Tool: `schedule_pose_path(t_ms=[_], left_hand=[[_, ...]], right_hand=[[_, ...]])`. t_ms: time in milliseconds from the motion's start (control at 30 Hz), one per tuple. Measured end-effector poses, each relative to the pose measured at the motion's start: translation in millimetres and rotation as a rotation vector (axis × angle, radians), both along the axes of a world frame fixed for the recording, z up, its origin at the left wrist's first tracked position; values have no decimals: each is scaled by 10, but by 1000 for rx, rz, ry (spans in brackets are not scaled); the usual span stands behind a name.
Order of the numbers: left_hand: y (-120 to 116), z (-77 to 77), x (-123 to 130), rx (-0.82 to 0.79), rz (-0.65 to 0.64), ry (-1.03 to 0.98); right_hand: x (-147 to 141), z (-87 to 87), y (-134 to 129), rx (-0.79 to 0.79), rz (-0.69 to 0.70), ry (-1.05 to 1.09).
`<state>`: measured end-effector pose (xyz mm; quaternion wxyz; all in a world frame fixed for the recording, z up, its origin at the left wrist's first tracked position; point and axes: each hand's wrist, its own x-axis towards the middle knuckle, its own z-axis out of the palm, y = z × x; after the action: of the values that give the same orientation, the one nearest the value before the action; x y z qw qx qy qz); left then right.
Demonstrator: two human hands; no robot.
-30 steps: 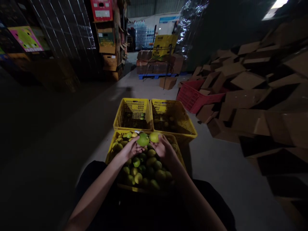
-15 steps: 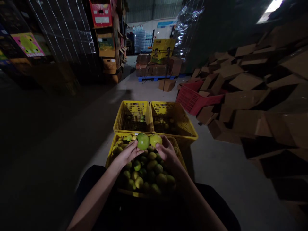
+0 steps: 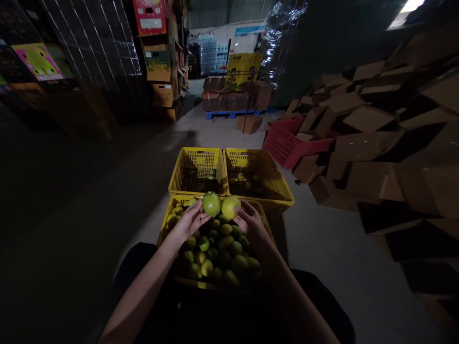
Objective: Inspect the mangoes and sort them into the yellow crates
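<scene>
My left hand [image 3: 191, 220] is closed on a green lime [image 3: 211, 204], gripping it by its left side. A yellower lime [image 3: 230, 207] sits in the fingers of my right hand [image 3: 251, 222], just right of the green one. Both fruits are held up close together over the near yellow crate [image 3: 165, 229]. Below my hands, that crate is heaped with limes [image 3: 225, 242] in green and yellowish shades. My wrists hide part of its sides.
Beyond the near crate stand a left yellow crate [image 3: 174, 177] and a right yellow crate [image 3: 287, 190], each with a few fruits at the bottom. A red crate [image 3: 283, 145] and piled cardboard boxes [image 3: 373, 177] lie to the right. A blue pallet [image 3: 233, 114] bears boxes farther back.
Both limes have risen slightly and turned in my fingers; the green one shows a different side. My hands still hold them side by side.
</scene>
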<state>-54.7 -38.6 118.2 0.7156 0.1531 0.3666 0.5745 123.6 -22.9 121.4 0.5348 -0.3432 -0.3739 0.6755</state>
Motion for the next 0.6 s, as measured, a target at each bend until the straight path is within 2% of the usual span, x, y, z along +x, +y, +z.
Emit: schedule_pose_path(t_ms=[100, 233, 367, 500, 600], left_hand=[[18, 5, 4, -8, -15, 9], [3, 28, 56, -26, -100, -5], [-3, -2, 70, -16, -44, 19], [33, -77, -22, -127, 0, -177], [44, -112, -53, -178, 76, -338]], right_hand=[[-7, 14, -4, -29, 36, 7], [-48, -5, -5, -81, 73, 4], [-108, -105, 47, -164, 68, 41], [-205, -218, 101, -170, 46, 100], [-336, -272, 78, -112, -64, 83]])
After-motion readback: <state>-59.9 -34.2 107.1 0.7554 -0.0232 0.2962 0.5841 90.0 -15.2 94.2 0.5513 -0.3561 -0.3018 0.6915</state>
